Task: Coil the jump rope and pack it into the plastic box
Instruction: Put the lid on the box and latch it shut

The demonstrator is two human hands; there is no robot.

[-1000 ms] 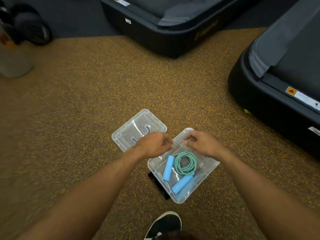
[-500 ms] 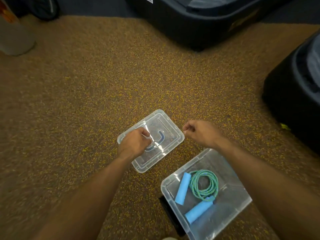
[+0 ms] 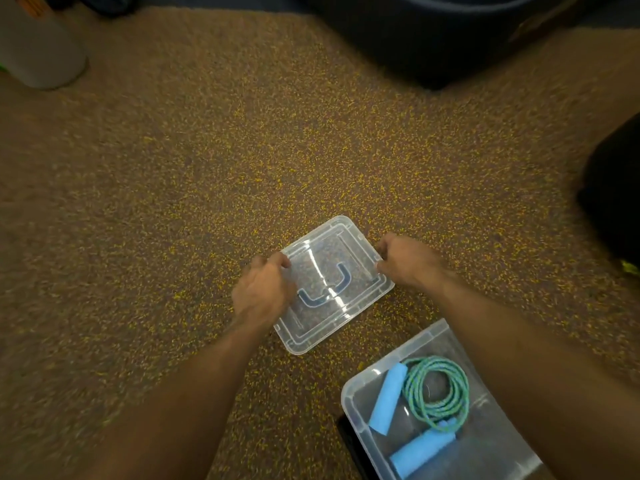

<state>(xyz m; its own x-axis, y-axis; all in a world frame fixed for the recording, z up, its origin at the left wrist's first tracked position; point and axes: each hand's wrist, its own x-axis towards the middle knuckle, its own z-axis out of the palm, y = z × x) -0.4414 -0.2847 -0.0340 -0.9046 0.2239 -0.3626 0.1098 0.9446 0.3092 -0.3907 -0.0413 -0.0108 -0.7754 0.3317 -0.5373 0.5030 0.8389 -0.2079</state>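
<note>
The jump rope point(image 3: 436, 389) lies coiled inside the plastic box point(image 3: 349, 393) at the lower right, its green loops stacked in a neat ring with the 2 blue handles point(image 3: 388, 398) beside and below it. The box is open and sits on the speckled floor point(image 3: 207, 168), with a dark flat thing point(image 3: 346, 441) showing from under its near-left edge.

By the look of it, the coiling and packing are done and the step in hand is closing up. The clear lid point(image 3: 332, 282) lies flat on the floor just beyond the box, apart from it. The left hand point(image 3: 263, 292) is curled over the lid's left edge, thumb on top, and the right hand point(image 3: 405, 261) pinches the opposite edge near the far-right corner, so both hands are clamped on the lid.

To do this well, the person should lift the lid level with both hands and turn it so its long sides match the box. Its corners should line up over the rim before it is lowered. The upper handle leans against the box wall, so it is worth checking that nothing stands above the rim. If the rope springs up, it should be pressed flat first. Then the person should press down along each edge, corner by corner, until the lid seats all round.
</note>
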